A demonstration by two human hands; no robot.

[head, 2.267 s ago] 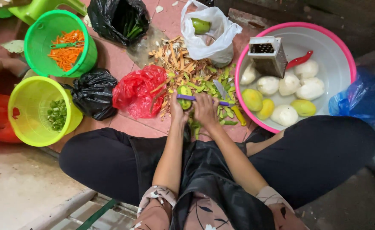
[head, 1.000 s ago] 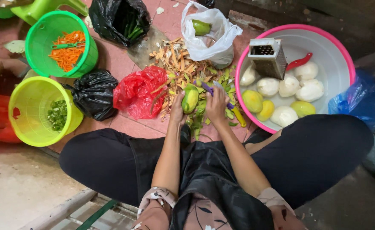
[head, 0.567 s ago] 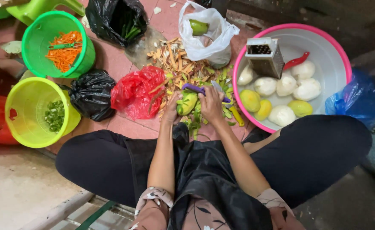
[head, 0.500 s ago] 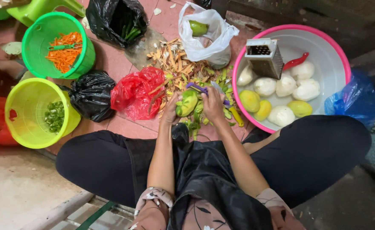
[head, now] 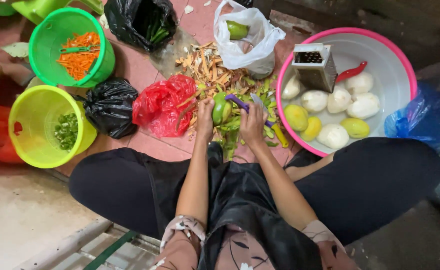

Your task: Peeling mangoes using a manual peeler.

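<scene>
The left hand (head: pixel 205 116) is closed around a green mango (head: pixel 221 108), holding it just above the heap of peelings (head: pixel 215 70) on the tiled floor. The right hand (head: pixel 252 125) grips a purple-handled peeler (head: pixel 237 103), its blade end laid against the fruit's right flank at about 3 o'clock from the mango. Both hands are curled tight; neither is free.

Judging from this, the step in hand is peeling: most of the mango's skin looks green, so the work on this fruit seems early. The next stroke calls for the left hand to turn the fruit a little so a fresh strip faces the blade, while the right draws the peeler along the curve, away from the left thumb.

At 2 o'clock from the hands stands a pink-rimmed basin (head: pixel 410 75) with pale peeled fruit (head: pixel 314 100), a few yellow-green ones and a metal grater (head: pixel 314 65). At 12 o'clock sits a white bag (head: pixel 250 47) with another green fruit inside. A red bag (head: pixel 160 105) lies at 9 o'clock, just beside the left hand, with a black bag (head: pixel 111 106) beyond it. Farther toward 10 o'clock are a green bucket (head: pixel 45 50) of carrot shreds and a yellow bucket (head: pixel 30 115) of chopped greens.
</scene>
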